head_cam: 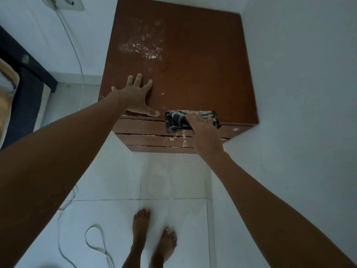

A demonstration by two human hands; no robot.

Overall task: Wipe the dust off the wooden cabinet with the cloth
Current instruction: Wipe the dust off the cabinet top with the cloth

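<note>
While the left hand (pixel 136 97) lies flat on the top of the wooden cabinet (pixel 193 70), its fingers (pixel 138 79) are straight and spread wide, grasping nothing, with the thumb reaching along the front edge. To its right, the right hand (pixel 199 122) presses the cloth (pixel 176 121) against the cabinet's front edge, the fingers bent over the fabric; whether they clutch it or merely press it cannot be told. Dark with pale stripes, the cloth is folded over the edge, so that part lies on the top and part hangs against the uppermost drawer front, showing mostly to the left of the right hand and just beside the left thumb. White dust (pixel 143 48) speckles the rear left part of the top, well apart from both hands, and paler streaks mark the drawer fronts (pixel 146 139) below the cloth. Bare feet (pixel 152 236) stand on the white tiled floor (pixel 173 186), where a white cable (pixel 96 242) lies looped to the left.
</note>
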